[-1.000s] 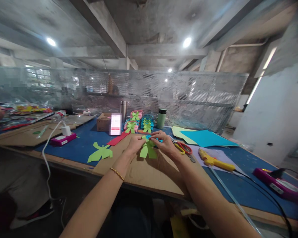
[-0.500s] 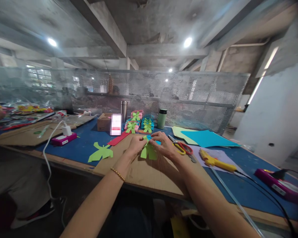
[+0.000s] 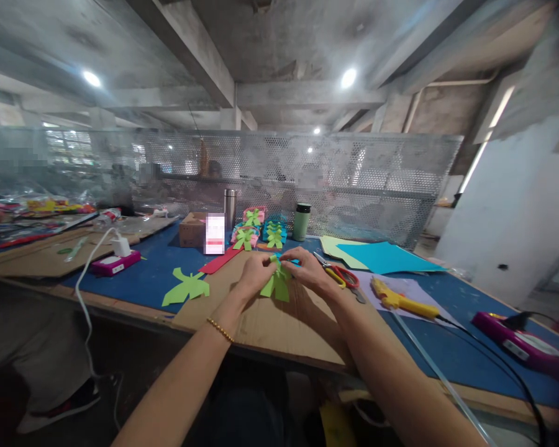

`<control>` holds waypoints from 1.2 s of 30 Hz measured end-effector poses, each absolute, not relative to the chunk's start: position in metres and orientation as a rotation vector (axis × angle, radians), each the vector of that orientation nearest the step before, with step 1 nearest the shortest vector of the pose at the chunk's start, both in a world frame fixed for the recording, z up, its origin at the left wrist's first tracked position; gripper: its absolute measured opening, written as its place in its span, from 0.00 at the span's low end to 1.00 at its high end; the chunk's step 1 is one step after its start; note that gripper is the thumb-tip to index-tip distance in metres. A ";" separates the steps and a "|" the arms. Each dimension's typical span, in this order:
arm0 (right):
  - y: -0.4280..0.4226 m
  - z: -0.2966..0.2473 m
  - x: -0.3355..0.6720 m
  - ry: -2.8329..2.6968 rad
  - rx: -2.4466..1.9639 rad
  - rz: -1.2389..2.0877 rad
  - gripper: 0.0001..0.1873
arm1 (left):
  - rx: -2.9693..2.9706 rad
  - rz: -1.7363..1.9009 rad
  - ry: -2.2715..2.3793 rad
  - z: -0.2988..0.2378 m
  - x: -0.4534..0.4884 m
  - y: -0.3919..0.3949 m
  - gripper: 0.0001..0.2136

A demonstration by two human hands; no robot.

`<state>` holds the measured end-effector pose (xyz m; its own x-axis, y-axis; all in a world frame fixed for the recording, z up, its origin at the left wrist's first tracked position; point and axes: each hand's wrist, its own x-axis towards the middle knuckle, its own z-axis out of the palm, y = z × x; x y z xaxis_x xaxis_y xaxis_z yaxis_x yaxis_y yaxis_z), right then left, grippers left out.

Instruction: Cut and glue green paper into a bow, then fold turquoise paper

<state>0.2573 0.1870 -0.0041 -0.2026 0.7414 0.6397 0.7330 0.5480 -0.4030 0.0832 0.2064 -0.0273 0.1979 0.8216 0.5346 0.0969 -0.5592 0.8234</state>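
A light-green paper bow [image 3: 276, 288] with two hanging tails is between my hands, over a brown cardboard sheet [image 3: 279, 332]. My left hand [image 3: 257, 273] pinches its upper left part between thumb and fingers. From the other side my right hand [image 3: 310, 270] has its fingers curled closed at the upper part, where a bit of blue paper shows behind them. The fingers hide how the green and blue pieces meet. Left of the cardboard lies a flat green butterfly-shaped cutout [image 3: 186, 287]. Scissors [image 3: 347, 277] with red and yellow handles rest beside my right hand.
Finished-looking bow pieces [image 3: 274, 236] stand behind, near a green tumbler [image 3: 301, 222] and a steel flask [image 3: 230, 208]. A yellow glue gun [image 3: 403, 302] lies right, by blue sheets [image 3: 389, 257]. Purple power strips [image 3: 116, 263] with cords sit at both sides. Another person's hand shows far left.
The green bow has turned a little, its tails swinging slightly left and closer together. My hands keep hold of it. The whole view has shifted slightly.
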 end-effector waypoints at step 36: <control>0.167 0.006 0.259 -1.733 -1.197 0.526 0.13 | 1.627 1.285 0.686 -0.023 0.081 0.196 0.11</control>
